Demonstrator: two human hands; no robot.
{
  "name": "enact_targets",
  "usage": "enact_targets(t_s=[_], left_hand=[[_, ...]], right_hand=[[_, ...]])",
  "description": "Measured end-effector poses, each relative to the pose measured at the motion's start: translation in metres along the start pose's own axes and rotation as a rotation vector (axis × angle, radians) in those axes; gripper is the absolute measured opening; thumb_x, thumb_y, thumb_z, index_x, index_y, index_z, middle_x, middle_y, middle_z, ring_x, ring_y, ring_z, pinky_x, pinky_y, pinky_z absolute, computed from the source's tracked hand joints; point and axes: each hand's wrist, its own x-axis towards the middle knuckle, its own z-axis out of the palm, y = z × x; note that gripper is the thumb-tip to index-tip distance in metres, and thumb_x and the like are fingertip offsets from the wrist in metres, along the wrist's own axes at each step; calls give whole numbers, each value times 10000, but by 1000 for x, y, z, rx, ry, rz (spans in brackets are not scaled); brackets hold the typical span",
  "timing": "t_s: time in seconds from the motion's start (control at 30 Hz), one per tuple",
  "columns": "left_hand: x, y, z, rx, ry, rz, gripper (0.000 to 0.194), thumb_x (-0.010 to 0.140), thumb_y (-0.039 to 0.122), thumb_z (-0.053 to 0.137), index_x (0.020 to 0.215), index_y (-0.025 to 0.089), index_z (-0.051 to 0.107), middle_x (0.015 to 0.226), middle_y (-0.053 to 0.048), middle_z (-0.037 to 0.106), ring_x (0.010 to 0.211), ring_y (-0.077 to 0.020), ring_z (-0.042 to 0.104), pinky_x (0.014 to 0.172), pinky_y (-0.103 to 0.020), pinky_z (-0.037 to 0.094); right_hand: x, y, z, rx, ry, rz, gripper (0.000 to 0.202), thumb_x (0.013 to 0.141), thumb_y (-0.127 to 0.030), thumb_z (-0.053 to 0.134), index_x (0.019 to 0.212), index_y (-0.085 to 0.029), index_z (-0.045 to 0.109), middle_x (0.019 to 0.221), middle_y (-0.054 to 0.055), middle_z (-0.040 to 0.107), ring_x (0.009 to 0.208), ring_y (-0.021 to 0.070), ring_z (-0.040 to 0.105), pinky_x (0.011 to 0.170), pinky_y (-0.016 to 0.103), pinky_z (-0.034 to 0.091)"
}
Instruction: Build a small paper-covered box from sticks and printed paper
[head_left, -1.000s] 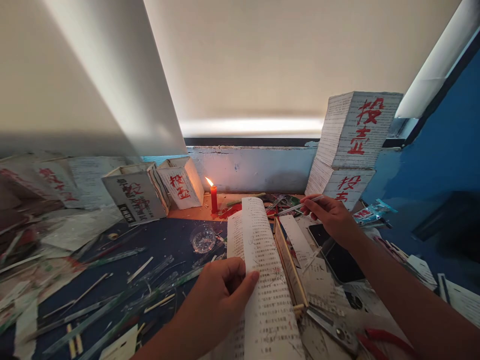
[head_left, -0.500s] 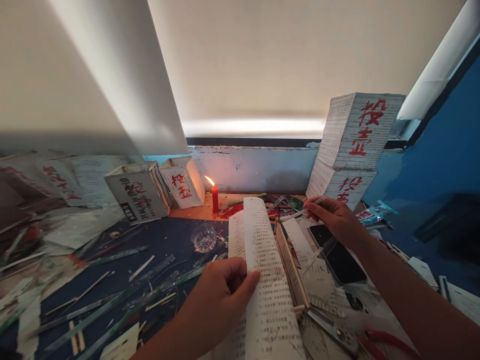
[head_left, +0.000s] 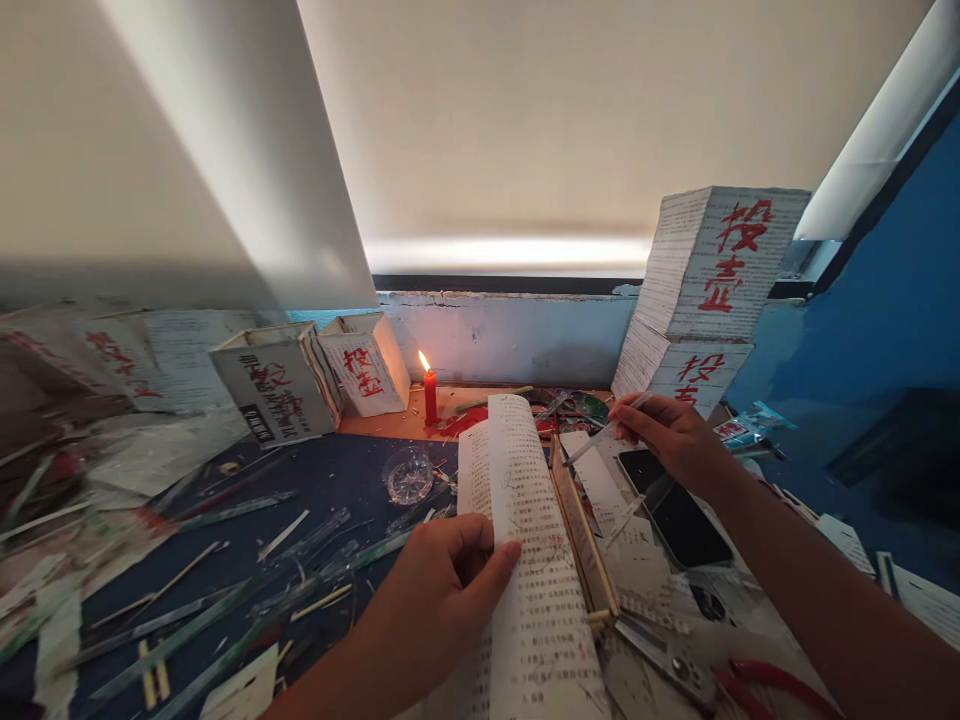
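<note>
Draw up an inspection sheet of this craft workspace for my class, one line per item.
Surface: dark blue tabletop covering, strewn with scraps.
Job's things: printed white paper sheet beside a narrow wooden-edged frame; thin translucent stick, tip near the frame.
Clutter: clear green-tinted plastic strips, flat black phone, red-handled metal pliers.
Hands: left hand pinches the sheet; right hand holds the stick.
Cables: nothing seen.
Surroundings: lit red wax candle upright beyond the sheet; stacked paper-covered boxes at right.
</note>
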Motion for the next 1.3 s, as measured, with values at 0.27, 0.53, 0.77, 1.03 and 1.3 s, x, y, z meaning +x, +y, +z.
enact_targets(t_s=[0.27, 0.53, 0.77, 1.03, 1.3], left_hand=[[-1, 1, 1, -9, 4, -17, 451, 924, 545, 516, 622, 238, 383, 610, 69, 337, 585, -132, 297, 527, -304, 259], [-1, 1, 1, -14, 2, -20, 444, 920, 543, 519, 624, 237, 395, 610, 70, 342, 586, -131, 294, 523, -303, 257], [0, -3, 1, -3, 6, -8, 455, 928, 546, 515, 621, 237, 384, 607, 71, 338, 576, -127, 294, 518, -300, 257], [0, -2, 2, -24, -5, -9, 447, 928, 538, 509, 624, 242, 370, 604, 76, 319, 574, -128, 284, 520, -302, 244], [0, -1, 2, -25, -3, -23, 445, 917, 539, 510, 619, 241, 369, 602, 72, 329, 570, -127, 291, 520, -301, 250]], right_hand=[[4, 3, 1, -76, 63, -20, 290, 905, -515, 748, 915, -227, 783, 765, 27, 696, 692, 162, 537, 651, 298, 444], [3, 2, 5, -105, 133, -37, 322, 882, -527, 767, 963, -216, 790, 779, 38, 736, 666, 159, 548, 646, 300, 459], [3, 1, -6, -43, 102, -41, 268, 893, -513, 766, 911, -247, 798, 780, 24, 717, 695, 153, 566, 655, 287, 471], [-3, -12, -8, -16, -57, -25, 260, 881, -492, 784, 849, -235, 811, 793, 31, 693, 699, 159, 611, 670, 294, 497], [-3, -14, -1, -100, -38, -54, 239, 900, -480, 770, 870, -247, 811, 811, 25, 722, 716, 154, 620, 687, 277, 489]])
